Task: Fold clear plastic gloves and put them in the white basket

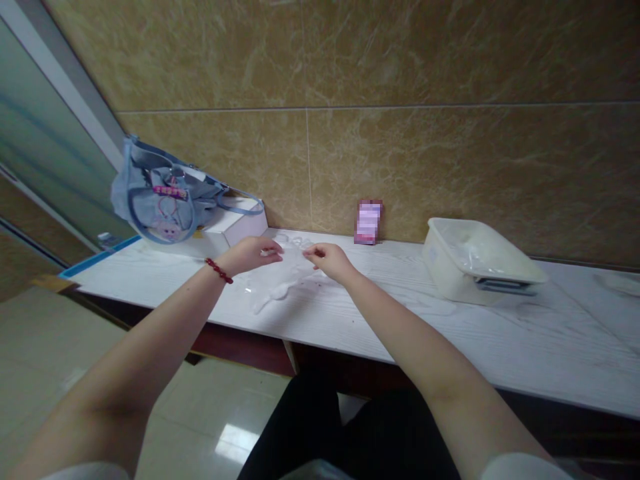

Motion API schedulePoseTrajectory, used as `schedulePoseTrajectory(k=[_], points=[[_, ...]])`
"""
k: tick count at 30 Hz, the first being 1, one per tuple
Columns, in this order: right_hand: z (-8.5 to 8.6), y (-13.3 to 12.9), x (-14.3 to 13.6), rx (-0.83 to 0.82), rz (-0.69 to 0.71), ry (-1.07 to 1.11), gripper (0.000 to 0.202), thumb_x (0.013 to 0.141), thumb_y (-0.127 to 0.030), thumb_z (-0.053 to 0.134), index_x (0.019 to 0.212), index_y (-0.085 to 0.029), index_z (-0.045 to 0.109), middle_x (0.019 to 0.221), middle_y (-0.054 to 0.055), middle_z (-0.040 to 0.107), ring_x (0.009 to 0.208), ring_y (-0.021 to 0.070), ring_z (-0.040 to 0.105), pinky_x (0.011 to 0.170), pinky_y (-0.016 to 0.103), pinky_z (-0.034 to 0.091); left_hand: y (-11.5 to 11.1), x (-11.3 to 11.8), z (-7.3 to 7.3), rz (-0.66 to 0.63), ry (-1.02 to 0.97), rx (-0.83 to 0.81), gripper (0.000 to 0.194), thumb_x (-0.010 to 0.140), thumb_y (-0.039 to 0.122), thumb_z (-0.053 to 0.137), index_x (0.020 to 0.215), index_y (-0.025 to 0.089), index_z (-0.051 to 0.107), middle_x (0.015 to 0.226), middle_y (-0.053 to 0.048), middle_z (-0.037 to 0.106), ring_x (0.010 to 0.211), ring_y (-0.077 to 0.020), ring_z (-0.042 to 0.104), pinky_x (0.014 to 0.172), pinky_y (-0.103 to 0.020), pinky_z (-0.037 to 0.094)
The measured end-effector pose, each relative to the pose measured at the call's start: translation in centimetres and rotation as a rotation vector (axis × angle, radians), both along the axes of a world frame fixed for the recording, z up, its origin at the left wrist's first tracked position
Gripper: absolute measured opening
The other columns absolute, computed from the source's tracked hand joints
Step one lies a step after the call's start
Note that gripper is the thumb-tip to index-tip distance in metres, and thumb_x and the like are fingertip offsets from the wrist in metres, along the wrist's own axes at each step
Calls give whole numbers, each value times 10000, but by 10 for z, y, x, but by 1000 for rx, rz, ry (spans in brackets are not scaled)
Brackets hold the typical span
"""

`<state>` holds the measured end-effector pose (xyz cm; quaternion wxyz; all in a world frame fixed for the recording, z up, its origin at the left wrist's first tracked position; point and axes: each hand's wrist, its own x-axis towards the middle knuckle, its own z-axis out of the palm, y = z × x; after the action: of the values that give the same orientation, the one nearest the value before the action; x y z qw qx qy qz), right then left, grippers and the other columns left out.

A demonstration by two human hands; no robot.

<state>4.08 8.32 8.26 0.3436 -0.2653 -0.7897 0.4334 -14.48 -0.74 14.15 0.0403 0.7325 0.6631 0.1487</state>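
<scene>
A crumpled clear plastic bag [265, 290] lies on the white wood-grain table, with white material, hard to make out, in or under it. My left hand [253, 255] is at the bag's upper left, thumb and fingertips close together in a loose pinch on the thin plastic. A dark red bead bracelet [219, 271] circles that wrist. Across a small gap, my right hand [330, 260] pinches the bag's upper right part between thumb and curled fingers. The film between the two hands is so clear that its edges are hard to see.
A light blue denim bag [167, 200] rests on a white box [240, 223] at the left. A pixelated pink-purple packet [369, 222] leans on the tiled wall. On the right stands a cream plastic bin [445, 267] with clear plastic inside. The table's front edge [330, 345] runs before my legs.
</scene>
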Motion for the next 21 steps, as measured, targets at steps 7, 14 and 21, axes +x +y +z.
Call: schedulePoseTrajectory(k=[7, 14, 21], points=[[4, -3, 6, 6, -47, -11, 132, 694, -279, 585, 695, -153, 621, 642, 5, 621, 555, 87, 549, 529, 201, 433, -4, -33, -25, 55, -182, -32, 423, 632, 527, 530, 869, 183, 603, 682, -6, 626, 623, -136, 560, 583, -223, 424], [4, -4, 9, 62, -121, -80, 206, 630, -358, 636, 625, -154, 606, 562, -2, 592, 521, 92, 521, 495, 198, 371, 0, -42, -32, 66, -325, -47, 414, 611, 505, 563, 864, 177, 575, 728, -23, 655, 689, -161, 605, 624, -248, 465], [6, -1, 12, 117, -147, -143, 255, 609, -412, 644, 588, -163, 596, 529, -10, 576, 504, 91, 510, 481, 199, 336, 5, -38, -27, 59, -351, -76, 356, 634, 491, 538, 808, 184, 591, 763, -22, 670, 727, -163, 614, 675, -243, 473]])
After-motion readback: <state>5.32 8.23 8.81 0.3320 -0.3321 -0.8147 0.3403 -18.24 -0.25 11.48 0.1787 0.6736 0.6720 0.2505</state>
